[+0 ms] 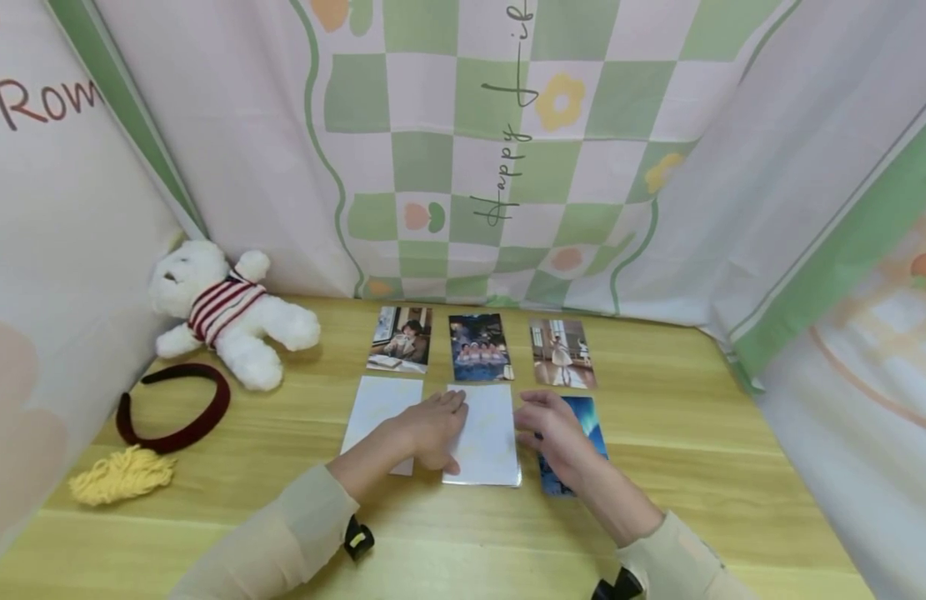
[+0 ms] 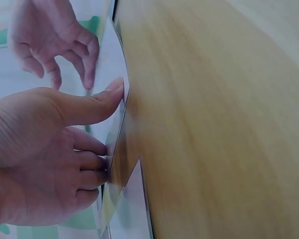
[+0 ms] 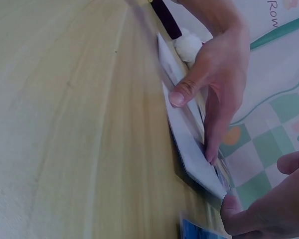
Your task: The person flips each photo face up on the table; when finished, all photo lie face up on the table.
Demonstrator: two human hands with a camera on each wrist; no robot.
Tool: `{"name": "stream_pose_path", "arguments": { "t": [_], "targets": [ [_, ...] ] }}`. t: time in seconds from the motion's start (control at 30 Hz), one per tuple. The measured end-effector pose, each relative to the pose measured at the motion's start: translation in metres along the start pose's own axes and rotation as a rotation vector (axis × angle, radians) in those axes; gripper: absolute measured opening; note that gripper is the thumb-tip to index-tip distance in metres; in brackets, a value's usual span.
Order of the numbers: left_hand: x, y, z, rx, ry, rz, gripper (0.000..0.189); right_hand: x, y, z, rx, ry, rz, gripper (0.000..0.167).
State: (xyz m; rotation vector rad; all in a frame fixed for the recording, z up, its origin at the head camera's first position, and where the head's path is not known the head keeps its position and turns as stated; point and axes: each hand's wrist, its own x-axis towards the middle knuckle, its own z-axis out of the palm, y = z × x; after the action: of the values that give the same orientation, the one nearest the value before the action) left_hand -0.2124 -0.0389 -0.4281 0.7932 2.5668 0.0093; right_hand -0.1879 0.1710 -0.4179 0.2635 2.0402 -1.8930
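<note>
In the head view, a white-backed photo card (image 1: 481, 437) lies at the middle of the near row. My left hand (image 1: 436, 429) rests along its left edge, thumb near the close corner and fingers toward the far one. In the left wrist view the left thumb (image 2: 107, 102) presses on the card's edge. My right hand (image 1: 556, 429) is at the card's right side, fingertips right at the edge, over part of a blue aurora photo card (image 1: 556, 475). Left of the middle card lies another white-backed card (image 1: 380, 408), partly hidden by my left wrist.
Three picture cards form the far row: a person at a window (image 1: 400, 339), a group in water (image 1: 481, 347) and a dancer (image 1: 563, 354). A plush bear (image 1: 230, 308), dark red headband (image 1: 181, 437) and yellow yarn bundle (image 1: 122, 476) lie at left on the wooden table (image 1: 695, 467).
</note>
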Motion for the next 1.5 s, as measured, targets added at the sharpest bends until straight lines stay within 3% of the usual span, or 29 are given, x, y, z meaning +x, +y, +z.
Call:
{"name": "stream_pose_path", "arguments": {
  "t": [0.33,0.5,0.67,0.9,1.13,1.27,1.4,1.5],
  "targets": [
    [0.0,0.002,-0.004,0.051,-0.004,0.014,0.099,0.001,-0.001,-0.004,0.064,-0.024,0.024,0.057],
    [0.001,0.002,0.001,-0.008,0.025,0.026,0.105,0.0,0.001,-0.002,0.024,-0.046,0.039,0.06],
    [0.001,0.002,0.001,-0.063,0.038,0.023,0.11,-0.001,0.001,-0.002,0.071,-0.084,0.046,0.065],
    [0.002,0.002,-0.005,-0.1,0.05,0.041,0.096,-0.004,0.003,-0.003,0.089,-0.104,0.036,0.067],
    [0.006,0.006,-0.009,-0.248,0.117,0.03,0.085,-0.002,0.003,-0.006,0.037,-0.175,0.001,0.058],
    [0.01,0.01,-0.011,-0.27,0.177,0.046,0.07,-0.002,0.003,-0.005,0.053,-0.216,0.001,0.058],
    [0.013,0.015,-0.013,-0.312,0.227,0.038,0.057,-0.005,0.004,-0.003,0.047,-0.248,-0.001,0.069],
    [0.014,0.017,-0.016,-0.419,0.241,-0.004,0.056,-0.007,0.004,-0.003,0.003,-0.314,-0.023,0.086]
  ]
}}
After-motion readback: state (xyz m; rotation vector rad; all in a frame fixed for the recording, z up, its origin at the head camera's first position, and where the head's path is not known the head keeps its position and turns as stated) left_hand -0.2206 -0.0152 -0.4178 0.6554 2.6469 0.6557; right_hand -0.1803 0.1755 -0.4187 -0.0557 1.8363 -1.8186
